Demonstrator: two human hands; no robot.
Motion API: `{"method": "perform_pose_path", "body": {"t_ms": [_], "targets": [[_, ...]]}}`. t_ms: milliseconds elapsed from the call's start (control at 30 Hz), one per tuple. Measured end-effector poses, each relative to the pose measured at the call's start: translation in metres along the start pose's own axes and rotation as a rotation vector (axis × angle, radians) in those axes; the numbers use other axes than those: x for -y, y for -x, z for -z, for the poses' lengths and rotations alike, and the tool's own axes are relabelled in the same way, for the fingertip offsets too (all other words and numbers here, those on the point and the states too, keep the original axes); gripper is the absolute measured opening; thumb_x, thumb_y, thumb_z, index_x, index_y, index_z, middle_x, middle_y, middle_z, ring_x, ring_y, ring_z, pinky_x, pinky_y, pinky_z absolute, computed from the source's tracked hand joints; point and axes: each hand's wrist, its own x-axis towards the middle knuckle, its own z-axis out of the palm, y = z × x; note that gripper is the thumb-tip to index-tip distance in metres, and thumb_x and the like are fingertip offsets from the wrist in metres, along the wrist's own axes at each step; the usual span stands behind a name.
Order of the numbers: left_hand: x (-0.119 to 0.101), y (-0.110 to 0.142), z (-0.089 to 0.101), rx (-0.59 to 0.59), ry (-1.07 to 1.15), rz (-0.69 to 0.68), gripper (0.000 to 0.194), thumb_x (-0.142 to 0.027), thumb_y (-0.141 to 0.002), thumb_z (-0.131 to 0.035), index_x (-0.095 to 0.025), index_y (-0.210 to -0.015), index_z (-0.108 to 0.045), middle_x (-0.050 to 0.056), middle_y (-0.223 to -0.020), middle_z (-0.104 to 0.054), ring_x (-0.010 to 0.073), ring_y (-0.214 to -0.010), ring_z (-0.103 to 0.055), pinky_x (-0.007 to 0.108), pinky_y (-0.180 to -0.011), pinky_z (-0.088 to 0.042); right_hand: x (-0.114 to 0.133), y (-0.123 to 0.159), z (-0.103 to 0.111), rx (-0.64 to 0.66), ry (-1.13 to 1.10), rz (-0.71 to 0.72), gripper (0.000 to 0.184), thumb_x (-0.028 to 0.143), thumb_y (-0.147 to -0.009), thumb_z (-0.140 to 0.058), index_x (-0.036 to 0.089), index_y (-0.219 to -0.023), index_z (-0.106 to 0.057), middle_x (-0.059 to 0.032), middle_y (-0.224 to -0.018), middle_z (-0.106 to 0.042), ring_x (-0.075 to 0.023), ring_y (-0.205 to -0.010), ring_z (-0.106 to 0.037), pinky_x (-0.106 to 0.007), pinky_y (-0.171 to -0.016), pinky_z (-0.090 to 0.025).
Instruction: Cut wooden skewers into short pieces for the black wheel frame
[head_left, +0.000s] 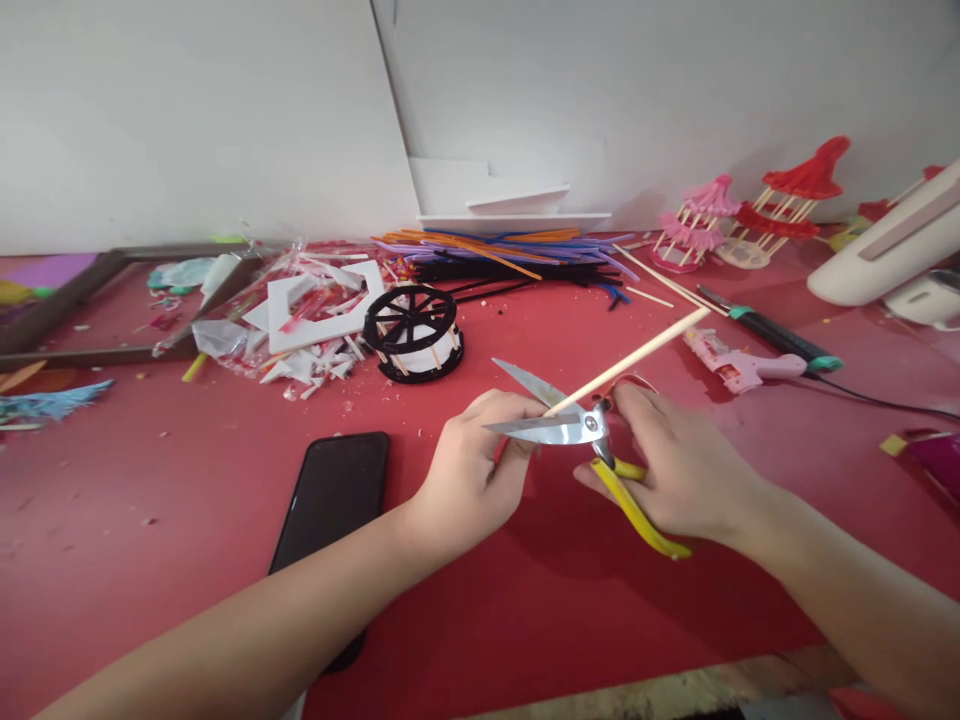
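My left hand (472, 470) is closed around one end of a thin wooden stick (637, 355) that slants up to the right. My right hand (675, 460) grips yellow-handled scissors (570, 425). Their steel blades are spread apart, with the stick lying between them close to the pivot. Both hands hover just above the red table (150, 500).
A black phone (334, 500) lies left of my left arm. Behind it stand a black-and-white spool model (412, 335), white foam scraps (315, 310) and coloured pipe cleaners (510, 255). A pink glue gun (739, 365), a green-handled tool (776, 340) and small pink and red stick models (750, 215) sit to the right.
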Motion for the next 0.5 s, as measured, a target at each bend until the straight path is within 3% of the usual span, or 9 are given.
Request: {"method": "perform_pose_path", "body": {"t_ms": [233,500], "targets": [[-0.0019,-0.0001,-0.0052,-0.004,0.116,0.135,0.018,-0.012,-0.088,-0.045,-0.018,-0.076,-0.057,0.002,-0.069,-0.060,0.0136,-0.067,-0.059,0.026,-0.063,-0.049,-0.0010,-0.0023,0.0010,0.058,-0.058,-0.024,0.047,0.058,-0.077,-0.059,0.019,-0.097,-0.042,-0.0083,-0.090,-0.057,-0.0250,-0.081,-0.060,-0.034,-0.065,-0.047],[0.0037,-0.0045,0.0032,-0.154,-0.021,0.236,0.014,-0.021,-0.091,-0.050,-0.017,-0.082,-0.060,0.000,-0.068,-0.061,0.0112,-0.063,-0.057,0.021,-0.054,-0.044,-0.0051,0.0003,0.0020,0.166,-0.043,-0.122,0.044,0.060,-0.081,-0.053,0.019,-0.095,-0.046,-0.0083,-0.086,-0.060,-0.0240,-0.075,-0.062,-0.032,-0.059,-0.046]]}}
